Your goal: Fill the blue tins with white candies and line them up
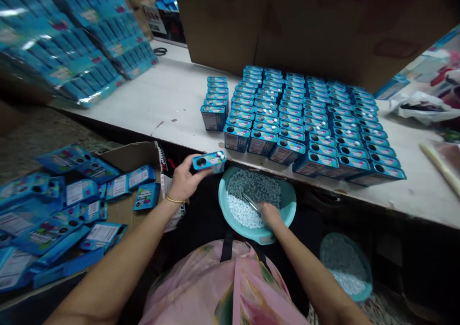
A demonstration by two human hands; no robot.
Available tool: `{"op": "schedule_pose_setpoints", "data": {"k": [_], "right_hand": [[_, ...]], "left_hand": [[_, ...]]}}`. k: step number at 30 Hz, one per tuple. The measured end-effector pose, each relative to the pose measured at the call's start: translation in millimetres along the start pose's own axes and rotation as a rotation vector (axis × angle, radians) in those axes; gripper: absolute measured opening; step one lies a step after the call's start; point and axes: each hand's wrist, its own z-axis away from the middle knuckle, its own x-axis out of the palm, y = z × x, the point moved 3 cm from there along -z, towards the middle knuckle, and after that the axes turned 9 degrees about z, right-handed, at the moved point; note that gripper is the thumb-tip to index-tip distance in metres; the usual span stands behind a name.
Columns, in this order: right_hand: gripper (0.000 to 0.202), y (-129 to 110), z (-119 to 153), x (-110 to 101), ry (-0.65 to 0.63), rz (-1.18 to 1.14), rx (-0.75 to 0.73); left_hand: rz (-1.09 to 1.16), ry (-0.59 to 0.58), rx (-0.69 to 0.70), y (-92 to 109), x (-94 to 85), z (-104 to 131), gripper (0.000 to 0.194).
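My left hand [186, 179] is closed round a small blue box [209, 162], held near the table's front edge with its top facing up; a few white pieces show on that top. Below and to the right, a turquoise basin [224, 203] full of small white pieces [244, 212] rests at my lap. My right hand [270, 214] is inside the basin, closed on a metal scoop [252, 203] whose front end lies among the pieces. Rows of upright blue boxes [291, 123] stand on the table beyond, several with white pieces on their tops.
On the left, a cardboard carton [134, 155] holds many loose blue boxes. Plastic-wrapped packs [86, 42] stand at the back left of the white table [143, 99], near black scissors [160, 51]. Large cardboard [287, 28] rises behind the rows. A second basin [366, 286] sits low right.
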Motion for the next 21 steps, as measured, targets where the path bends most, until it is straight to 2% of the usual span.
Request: {"op": "schedule_pose_setpoints", "data": {"k": [3,5,8,12,15,17,19,21], "right_hand": [[0.039,3.1,-2.7,7.9,0.021,-0.025,0.014],[0.04,4.5,-6.6,15.4,0.048,-0.045,0.023],[0.04,4.8,-12.4,24.4,0.091,-0.062,0.012],[0.041,4.2,-16.1,30.2,0.099,-0.065,-0.004],[0.04,4.2,-16.2,36.0,0.088,-0.069,-0.058],[0.04,5.5,-17.1,41.3,0.092,-0.079,-0.123],[0.041,8.4,-19.8,46.6,0.094,-0.077,-0.169],[0.042,12.3,-23.1,51.1,0.086,-0.065,-0.176]], "left_hand": [[0.005,0.053,0.022,-5.3,-23.3,-45.2,0.042],[0.01,0.02,0.038,-13.9,-25.5,-75.0,0.042],[0.002,-0.021,0.038,-31.5,-15.1,-113.4,0.039],[-0.058,0.049,0.044,-47.2,4.6,-143.0,0.036],[-0.1,0.153,0.008,-53.6,7.0,-138.6,0.052],[-0.064,0.203,0.011,-62.1,-5.5,-122.3,0.06],[-0.015,0.285,0.04,-77.6,-34.5,-95.9,0.056],[-0.013,0.439,-0.041,-102.2,-78.4,-61.4,0.048]]}}
